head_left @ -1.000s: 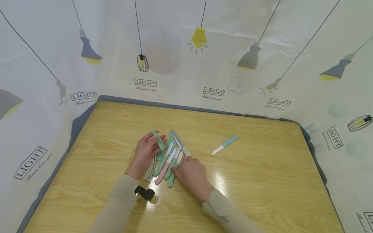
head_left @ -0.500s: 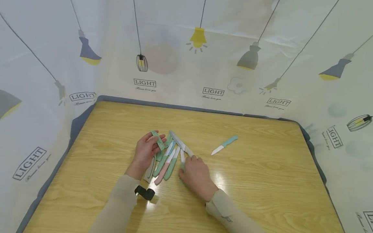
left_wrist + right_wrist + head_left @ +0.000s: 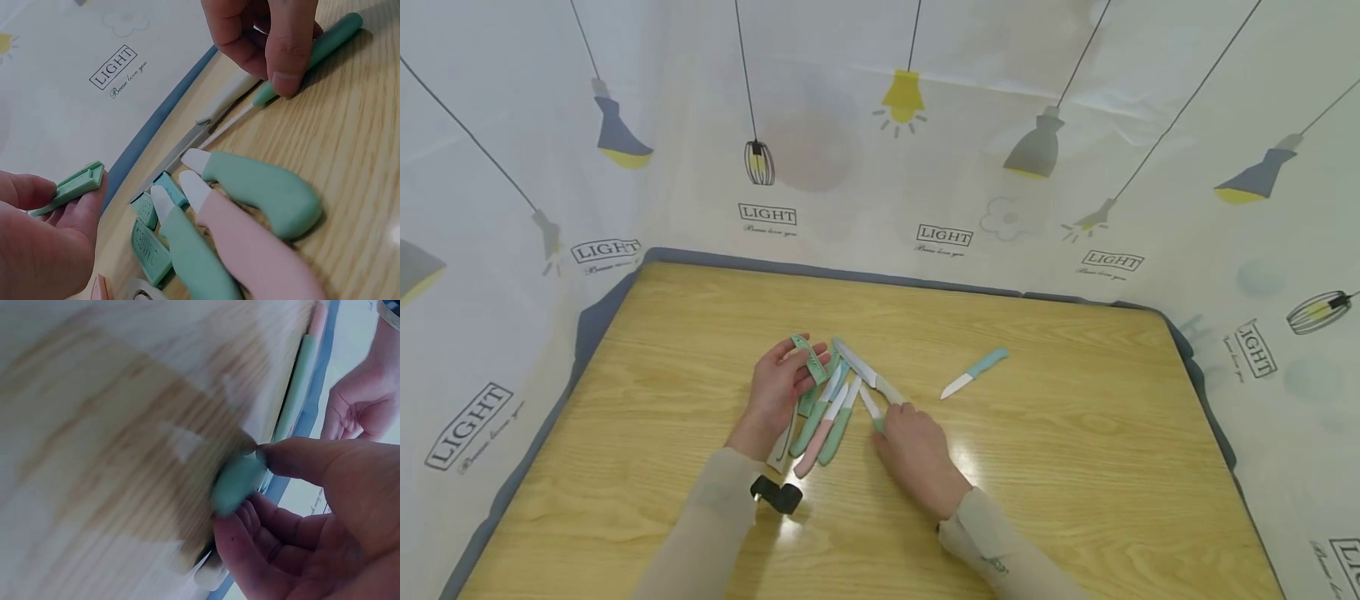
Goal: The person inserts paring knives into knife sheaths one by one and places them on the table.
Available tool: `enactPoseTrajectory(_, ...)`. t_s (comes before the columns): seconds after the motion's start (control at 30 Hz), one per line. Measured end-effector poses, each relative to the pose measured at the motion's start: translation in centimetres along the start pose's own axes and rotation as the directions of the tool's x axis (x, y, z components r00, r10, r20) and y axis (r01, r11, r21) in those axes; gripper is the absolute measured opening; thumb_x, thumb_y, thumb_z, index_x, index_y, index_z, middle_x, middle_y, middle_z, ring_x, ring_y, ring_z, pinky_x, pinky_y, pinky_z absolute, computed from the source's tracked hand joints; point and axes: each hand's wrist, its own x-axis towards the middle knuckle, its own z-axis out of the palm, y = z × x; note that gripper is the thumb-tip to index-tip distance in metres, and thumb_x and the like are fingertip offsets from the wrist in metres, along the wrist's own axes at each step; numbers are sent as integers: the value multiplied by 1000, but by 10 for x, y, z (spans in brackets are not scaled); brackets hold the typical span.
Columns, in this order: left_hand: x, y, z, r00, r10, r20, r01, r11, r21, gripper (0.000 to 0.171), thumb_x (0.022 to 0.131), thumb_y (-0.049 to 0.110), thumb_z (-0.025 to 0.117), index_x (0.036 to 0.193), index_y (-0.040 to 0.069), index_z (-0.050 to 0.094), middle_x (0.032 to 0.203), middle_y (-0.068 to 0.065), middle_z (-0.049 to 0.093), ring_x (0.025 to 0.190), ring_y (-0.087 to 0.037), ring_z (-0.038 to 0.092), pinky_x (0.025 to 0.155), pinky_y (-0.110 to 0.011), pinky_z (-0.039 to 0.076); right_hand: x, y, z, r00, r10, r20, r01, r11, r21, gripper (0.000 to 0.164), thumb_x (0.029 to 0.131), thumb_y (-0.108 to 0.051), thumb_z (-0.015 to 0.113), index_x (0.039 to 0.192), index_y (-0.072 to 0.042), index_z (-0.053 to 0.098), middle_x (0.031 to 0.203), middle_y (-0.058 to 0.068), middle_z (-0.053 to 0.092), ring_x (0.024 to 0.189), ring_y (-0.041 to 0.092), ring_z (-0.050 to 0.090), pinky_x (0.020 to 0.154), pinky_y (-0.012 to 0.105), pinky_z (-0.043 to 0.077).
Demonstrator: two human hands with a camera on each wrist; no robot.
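Observation:
My left hand [image 3: 772, 392] holds a pale green blade sheath [image 3: 78, 187] between thumb and fingers, raised off the table. Thumb and fingers of my right hand [image 3: 921, 454] pinch the handle of a small green-handled knife [image 3: 340, 40], its white blade angled toward the pile. Just beyond it lies a larger knife with a cream handle [image 3: 889, 389] and a grey blade. Between the hands rest a pink-handled knife [image 3: 815, 450] and two green-handled knives [image 3: 262, 190], side by side. More green sheaths [image 3: 151, 250] lie under and beside the blades, partly hidden.
A blue-handled knife [image 3: 987, 361] lies apart on the right of the wooden table [image 3: 1075, 467]. Beside my left wrist is a long whitish piece [image 3: 782, 446] with a dark curved line. A black clip-like device [image 3: 777, 495] sits at the left cuff. Printed sheeting surrounds the table.
My right hand has moved right, drawing one green-handled knife away from the others; its blade has swung to point up and left. My left hand keeps the sheath in place.

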Motion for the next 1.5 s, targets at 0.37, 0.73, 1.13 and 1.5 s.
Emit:
enactPoseTrajectory(0.37, -2, -3, 8, 1000, -18, 11, 18, 1000, -18, 46, 99, 6, 50, 143, -5, 40, 132, -27, 54, 115, -34, 57, 87, -32, 54, -14, 16, -12, 997, 60, 57, -68, 987, 149, 22, 85, -24, 60, 68, -13, 51, 63, -2, 45, 50, 13, 39, 37, 26, 36)
enactPoseTrajectory(0.73, -4, -5, 16, 1000, -25, 15, 25, 999, -33, 45, 97, 6, 53, 140, -5, 44, 127, -25, 59, 110, -31, 62, 87, -32, 54, -27, 36, -34, 993, 83, 79, -98, 971, 218, 17, 84, -29, 59, 80, -13, 62, 69, -6, 51, 54, 11, 45, 43, 25, 39)
enactPoseTrajectory(1.13, -15, -16, 25, 994, -38, 99, 35, 999, 28, 45, 99, 10, 52, 141, -2, 44, 125, -19, 62, 110, -25, 63, 86, -29, 55, -30, 47, -34, 1000, 6, 27, -16, 919, 393, 15, 85, -23, 58, 89, -12, 66, 69, -10, 55, 51, 5, 44, 42, 20, 40)
enactPoseTrajectory(1.5, -21, -20, 36, 992, -69, 105, 79, 992, -94, 42, 98, 7, 52, 138, -2, 44, 123, -23, 61, 111, -29, 62, 93, -35, 51, -32, 43, -28, 997, 72, 7, -61, 785, 616, 13, 89, -18, 57, 94, -12, 68, 74, -9, 61, 58, 6, 51, 47, 21, 46)
